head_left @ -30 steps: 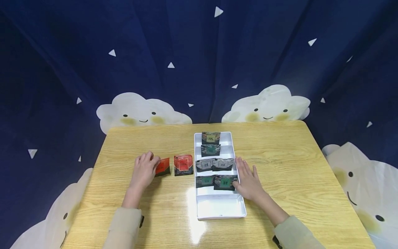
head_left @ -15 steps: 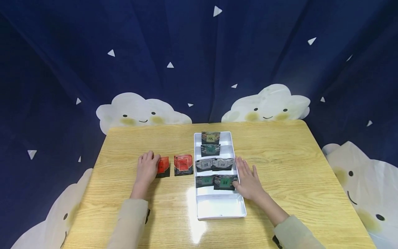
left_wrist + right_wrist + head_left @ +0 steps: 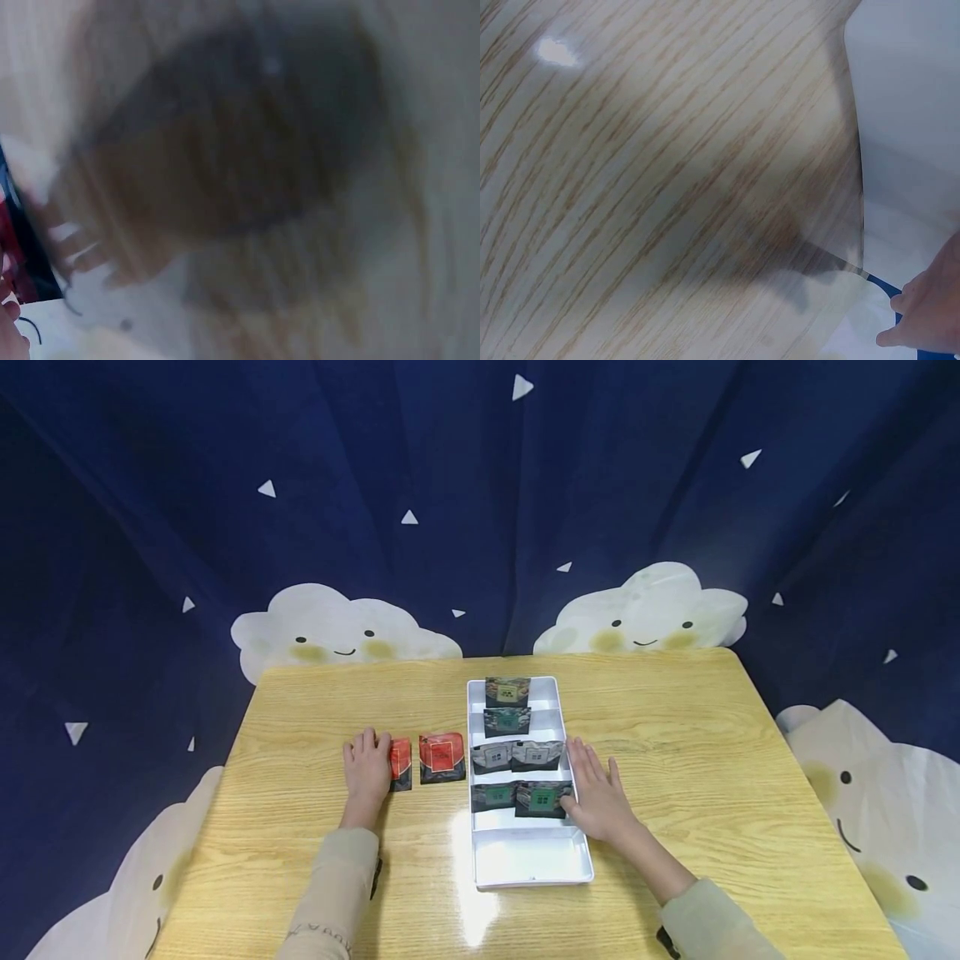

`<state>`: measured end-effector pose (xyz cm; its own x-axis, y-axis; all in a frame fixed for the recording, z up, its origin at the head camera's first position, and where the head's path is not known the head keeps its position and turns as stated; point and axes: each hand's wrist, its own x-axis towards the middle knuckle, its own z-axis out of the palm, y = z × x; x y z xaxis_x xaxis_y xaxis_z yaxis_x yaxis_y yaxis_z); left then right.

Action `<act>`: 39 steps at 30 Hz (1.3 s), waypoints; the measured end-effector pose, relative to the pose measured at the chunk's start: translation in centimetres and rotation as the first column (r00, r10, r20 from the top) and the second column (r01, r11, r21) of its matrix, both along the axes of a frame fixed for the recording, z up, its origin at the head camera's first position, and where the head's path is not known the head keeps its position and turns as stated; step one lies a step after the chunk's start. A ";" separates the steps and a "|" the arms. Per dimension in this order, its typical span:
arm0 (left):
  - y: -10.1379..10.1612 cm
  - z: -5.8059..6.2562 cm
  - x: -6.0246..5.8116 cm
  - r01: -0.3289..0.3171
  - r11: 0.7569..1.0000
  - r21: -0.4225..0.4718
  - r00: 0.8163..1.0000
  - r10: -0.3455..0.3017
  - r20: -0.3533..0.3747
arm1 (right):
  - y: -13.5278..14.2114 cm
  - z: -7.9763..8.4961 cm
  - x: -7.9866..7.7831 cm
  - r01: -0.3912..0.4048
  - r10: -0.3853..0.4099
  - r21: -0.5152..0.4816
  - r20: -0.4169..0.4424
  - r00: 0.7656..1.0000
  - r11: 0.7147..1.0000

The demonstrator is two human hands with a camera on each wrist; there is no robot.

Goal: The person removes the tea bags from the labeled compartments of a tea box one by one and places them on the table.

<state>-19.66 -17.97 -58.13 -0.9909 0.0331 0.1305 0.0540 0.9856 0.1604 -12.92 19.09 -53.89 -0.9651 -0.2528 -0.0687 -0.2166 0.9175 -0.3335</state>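
Six dark pkts (image 3: pixel 537 757) sit in tray (image 3: pixel 533 860); two red pkts (image 3: pixel 442 757) remain on tabletop (image 3: pixel 660 735). L hand (image 3: pixel 367 768) touches one (grip: can't tell); R hand (image 3: pixel 600 802), fingers straight, touches tray.

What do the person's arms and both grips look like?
Long beige sleeves on both arms: left sleeve, right sleeve. The left one carries dark markings, too small to read. A small black piece shows by each cuff. Left grip and right grip are ungloved hands; no rings visible.
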 end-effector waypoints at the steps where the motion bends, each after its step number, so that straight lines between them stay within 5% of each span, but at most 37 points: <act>1: 0.0 -0.2 0.0 -0.004 1.000 0.008 1.000 0.004 0.000 | 0.0 0.0 0.0 0.000 0.000 0.001 0.001 1.000 1.000; 22: 0.8 -1.2 -0.6 -0.087 0.992 0.096 0.992 0.077 0.098 | -0.1 -0.1 0.0 0.000 0.000 -0.002 0.001 1.000 1.000; 39: 0.8 -0.9 -0.8 -0.142 0.979 0.150 0.989 0.132 0.074 | 0.0 0.1 0.1 -0.003 0.003 -0.005 0.005 1.000 1.000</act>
